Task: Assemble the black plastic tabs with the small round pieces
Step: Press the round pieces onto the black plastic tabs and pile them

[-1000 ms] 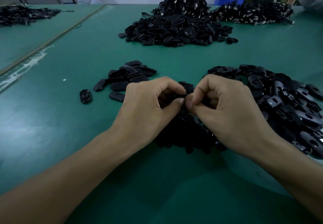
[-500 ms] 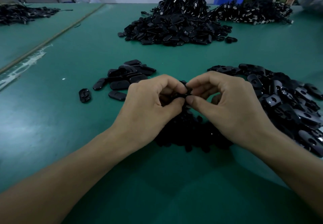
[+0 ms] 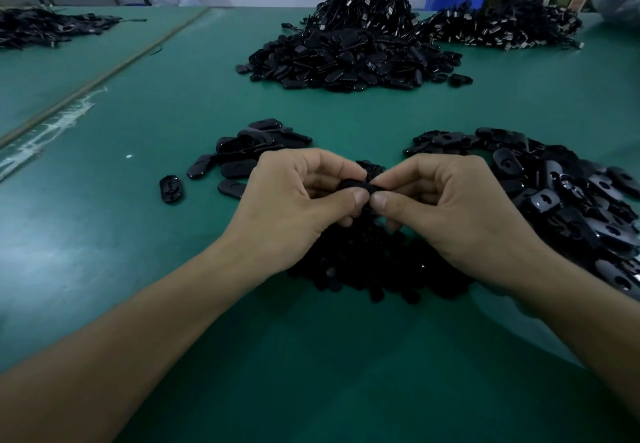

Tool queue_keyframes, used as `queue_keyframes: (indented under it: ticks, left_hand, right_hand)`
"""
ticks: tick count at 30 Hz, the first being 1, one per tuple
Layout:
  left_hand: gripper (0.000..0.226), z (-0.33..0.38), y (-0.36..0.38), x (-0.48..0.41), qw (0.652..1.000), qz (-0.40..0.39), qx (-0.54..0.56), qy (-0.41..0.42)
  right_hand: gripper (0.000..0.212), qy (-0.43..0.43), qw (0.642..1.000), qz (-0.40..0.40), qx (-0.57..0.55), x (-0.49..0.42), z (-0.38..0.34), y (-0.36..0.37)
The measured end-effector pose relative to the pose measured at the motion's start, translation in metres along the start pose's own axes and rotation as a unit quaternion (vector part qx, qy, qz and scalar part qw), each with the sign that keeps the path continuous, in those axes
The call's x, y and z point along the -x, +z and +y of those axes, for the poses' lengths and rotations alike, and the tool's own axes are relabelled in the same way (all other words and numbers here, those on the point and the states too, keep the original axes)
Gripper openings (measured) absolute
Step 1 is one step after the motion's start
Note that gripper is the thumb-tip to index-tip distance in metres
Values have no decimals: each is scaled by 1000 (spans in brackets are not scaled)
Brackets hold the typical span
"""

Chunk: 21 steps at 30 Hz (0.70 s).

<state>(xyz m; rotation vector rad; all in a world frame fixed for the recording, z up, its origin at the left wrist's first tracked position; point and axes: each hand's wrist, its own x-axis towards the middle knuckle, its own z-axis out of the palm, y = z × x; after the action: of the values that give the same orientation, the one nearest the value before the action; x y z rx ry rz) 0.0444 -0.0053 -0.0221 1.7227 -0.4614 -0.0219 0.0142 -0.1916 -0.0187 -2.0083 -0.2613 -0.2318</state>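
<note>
- Since half a second ago the right hand (image 3: 450,214) has drawn its fingers in closer. Its thumb now sits tip to tip beside the thumb of the left hand (image 3: 298,207). Both hands otherwise keep their place over the table.
- Thumbs and forefingers of both hands are curled in a tight pinch on one black tab (image 3: 356,185). It is held level between the hands, just above the pile of small round pieces (image 3: 374,269). The other fingers are folded under.
- Whether a round piece already sits in the tab I cannot tell, because the fingertips hide that spot.
- Step in hand, as I judge it: pressing a round piece home into this tab.
- Next move likely calls for firm, even thumb pressure until the piece seats. One hand would then let go and set the tab with the small group of tabs (image 3: 249,152) at left. A fresh tab would come from the heap of loose tabs (image 3: 571,207) at right, whose holes look open.
- Farther off on the green table (image 3: 104,269) lie a single tab (image 3: 171,189), a large heap of tabs (image 3: 349,62) and a tangle of cables (image 3: 498,27).
</note>
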Motion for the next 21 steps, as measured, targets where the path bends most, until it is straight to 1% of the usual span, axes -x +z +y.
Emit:
queue_keyframes:
  ticks: [8, 15, 21]
  left_hand:
    - [21, -2, 2, 0, 999, 15, -45, 11]
    - [23, -1, 1, 1, 996, 16, -78, 30]
    - [20, 1, 0, 1, 994, 17, -102, 39]
  right_hand:
    - [10, 3, 998, 21, 52, 0, 1, 4]
    - [11, -6, 999, 12, 50, 0, 2, 3]
    - [14, -21, 999, 3, 49, 0, 2, 2]
